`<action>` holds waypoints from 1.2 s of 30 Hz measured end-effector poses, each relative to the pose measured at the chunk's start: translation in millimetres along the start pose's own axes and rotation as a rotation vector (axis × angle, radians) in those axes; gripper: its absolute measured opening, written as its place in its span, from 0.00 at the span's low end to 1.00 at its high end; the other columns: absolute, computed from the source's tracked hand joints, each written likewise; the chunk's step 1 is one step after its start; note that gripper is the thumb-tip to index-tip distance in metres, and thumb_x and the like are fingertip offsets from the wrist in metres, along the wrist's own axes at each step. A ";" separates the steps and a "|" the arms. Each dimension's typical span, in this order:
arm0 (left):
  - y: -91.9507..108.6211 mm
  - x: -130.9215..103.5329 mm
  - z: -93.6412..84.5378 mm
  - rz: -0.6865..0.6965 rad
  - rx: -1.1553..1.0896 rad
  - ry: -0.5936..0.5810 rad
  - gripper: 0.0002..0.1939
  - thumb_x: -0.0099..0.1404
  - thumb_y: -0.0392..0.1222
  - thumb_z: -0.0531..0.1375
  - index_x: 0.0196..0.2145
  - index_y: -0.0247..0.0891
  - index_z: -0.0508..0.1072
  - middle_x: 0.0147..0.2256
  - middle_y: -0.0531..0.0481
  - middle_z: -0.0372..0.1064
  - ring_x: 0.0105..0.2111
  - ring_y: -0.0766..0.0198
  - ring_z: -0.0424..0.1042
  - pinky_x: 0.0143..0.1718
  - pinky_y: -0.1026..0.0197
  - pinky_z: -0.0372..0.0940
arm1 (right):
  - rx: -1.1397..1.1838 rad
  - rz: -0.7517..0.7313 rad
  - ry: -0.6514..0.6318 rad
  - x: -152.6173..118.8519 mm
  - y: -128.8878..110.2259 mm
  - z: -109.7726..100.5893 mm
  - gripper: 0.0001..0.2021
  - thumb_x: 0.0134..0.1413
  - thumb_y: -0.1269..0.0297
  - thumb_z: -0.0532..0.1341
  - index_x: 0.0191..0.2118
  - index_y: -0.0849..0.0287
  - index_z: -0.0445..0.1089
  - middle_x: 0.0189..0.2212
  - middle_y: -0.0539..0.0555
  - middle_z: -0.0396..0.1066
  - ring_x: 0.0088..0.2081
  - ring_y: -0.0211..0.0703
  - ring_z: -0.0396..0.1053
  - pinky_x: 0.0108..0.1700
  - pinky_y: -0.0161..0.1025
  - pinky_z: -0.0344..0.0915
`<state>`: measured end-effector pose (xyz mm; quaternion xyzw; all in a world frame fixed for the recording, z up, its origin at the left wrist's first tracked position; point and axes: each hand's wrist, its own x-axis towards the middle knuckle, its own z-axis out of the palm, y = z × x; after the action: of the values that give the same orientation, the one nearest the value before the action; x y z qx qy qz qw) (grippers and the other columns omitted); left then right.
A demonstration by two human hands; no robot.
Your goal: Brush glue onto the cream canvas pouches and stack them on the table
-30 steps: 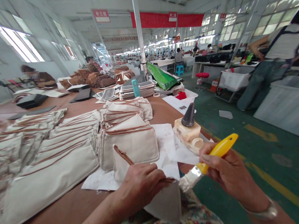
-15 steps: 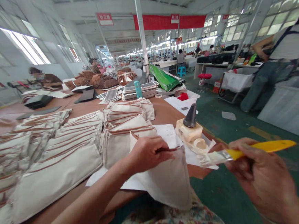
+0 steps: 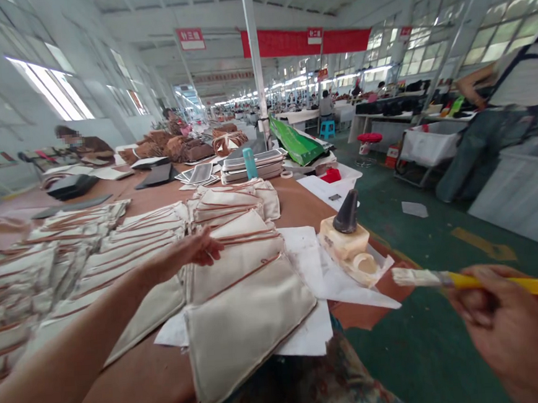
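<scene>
My right hand (image 3: 506, 319) grips a brush (image 3: 461, 279) by its yellow handle, the pale, coated bristles pointing left, off the table's right edge. My left hand (image 3: 202, 247) is over the pile of cream fabric pieces with brown edging (image 3: 236, 263), its fingers loosely bent and apart, with nothing visible in them. Below it, a single cream fabric piece (image 3: 250, 321) lies flat at the near edge, partly on white paper (image 3: 308, 341). To the right stands a stained, cream-coloured container (image 3: 341, 239) with a dark cone (image 3: 347, 213) on top and a round opening in front.
More rows of cream pieces (image 3: 134, 262) cover the left of the brown-topped table (image 3: 139, 385). Farther back are a teal bottle (image 3: 250, 164), stacked panels (image 3: 234, 174) and a green bag (image 3: 296, 140). A person (image 3: 512, 95) stands at the right beside white bins (image 3: 519, 182).
My left hand has let go of the cream piece and moved left and up; the piece now lies flat. The brush has moved right, away from the container.
</scene>
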<state>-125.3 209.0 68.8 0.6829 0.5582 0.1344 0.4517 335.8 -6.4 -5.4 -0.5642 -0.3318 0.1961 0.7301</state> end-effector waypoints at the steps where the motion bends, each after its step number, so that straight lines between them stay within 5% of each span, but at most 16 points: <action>1: -14.9 2.7 7.1 -0.027 0.094 0.024 0.40 0.62 0.74 0.49 0.43 0.32 0.76 0.37 0.43 0.76 0.36 0.56 0.72 0.37 0.61 0.66 | -0.017 0.006 -0.009 3.1 10.2 3.6 0.13 0.55 0.54 0.66 0.31 0.56 0.66 0.18 0.46 0.57 0.17 0.37 0.53 0.19 0.35 0.54; 5: -45.2 20.4 75.3 0.083 0.457 0.081 0.23 0.65 0.61 0.55 0.44 0.41 0.76 0.40 0.47 0.76 0.41 0.54 0.73 0.41 0.60 0.66 | -0.341 -0.040 -0.051 25.8 55.1 12.0 0.17 0.59 0.47 0.64 0.36 0.58 0.70 0.18 0.48 0.62 0.17 0.41 0.59 0.20 0.36 0.56; 8: -44.5 37.4 130.7 0.100 0.603 0.175 0.18 0.68 0.53 0.52 0.44 0.41 0.75 0.41 0.45 0.73 0.42 0.54 0.72 0.45 0.58 0.65 | -0.536 -0.115 -0.139 42.0 83.3 22.6 0.22 0.57 0.42 0.63 0.33 0.59 0.72 0.20 0.53 0.68 0.22 0.48 0.68 0.25 0.40 0.61; 11: -38.5 51.4 158.9 0.054 0.662 0.284 0.17 0.68 0.52 0.54 0.41 0.37 0.73 0.42 0.40 0.71 0.46 0.49 0.71 0.47 0.53 0.63 | -0.649 -0.181 -0.223 52.0 105.8 38.6 0.24 0.57 0.39 0.59 0.32 0.58 0.73 0.23 0.56 0.71 0.26 0.52 0.71 0.29 0.42 0.62; 16: -32.8 59.5 159.9 0.025 0.713 0.372 0.13 0.67 0.49 0.58 0.43 0.38 0.70 0.44 0.41 0.72 0.44 0.49 0.72 0.42 0.53 0.62 | -0.739 -0.234 -0.307 58.4 122.8 47.0 0.24 0.58 0.39 0.57 0.31 0.57 0.73 0.23 0.57 0.72 0.28 0.54 0.72 0.33 0.44 0.63; 22: -31.4 40.0 160.5 0.089 0.719 0.417 0.06 0.68 0.44 0.59 0.42 0.41 0.69 0.40 0.48 0.75 0.42 0.55 0.73 0.41 0.57 0.60 | -0.752 -0.263 -0.245 42.2 108.5 22.4 0.26 0.62 0.37 0.55 0.37 0.59 0.73 0.29 0.58 0.74 0.27 0.52 0.72 0.29 0.43 0.64; 29: -46.7 -18.4 172.2 0.638 0.762 0.682 0.08 0.72 0.43 0.58 0.34 0.41 0.72 0.31 0.49 0.73 0.34 0.59 0.70 0.41 0.55 0.58 | -0.766 -0.263 -0.137 32.1 95.6 -4.1 0.26 0.61 0.37 0.56 0.38 0.58 0.73 0.25 0.56 0.73 0.23 0.53 0.71 0.23 0.44 0.64; 32: -43.3 -16.4 169.5 0.585 0.666 0.708 0.06 0.68 0.40 0.60 0.32 0.41 0.71 0.39 0.46 0.72 0.41 0.56 0.70 0.46 0.55 0.61 | -0.686 -0.163 -0.151 33.9 96.4 3.9 0.25 0.59 0.38 0.58 0.39 0.58 0.72 0.26 0.56 0.73 0.24 0.54 0.72 0.25 0.44 0.66; 36: -30.4 14.2 160.5 0.292 0.560 0.451 0.05 0.63 0.39 0.61 0.31 0.40 0.68 0.49 0.44 0.70 0.49 0.55 0.69 0.50 0.56 0.62 | -0.623 -0.081 -0.180 32.2 99.5 14.1 0.25 0.54 0.38 0.61 0.37 0.59 0.73 0.23 0.56 0.72 0.22 0.54 0.71 0.24 0.44 0.65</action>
<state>-29.6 145.7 -48.3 0.8055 0.5552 0.1864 0.0898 357.3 53.2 -89.8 -0.7272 -0.4613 0.1048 0.4973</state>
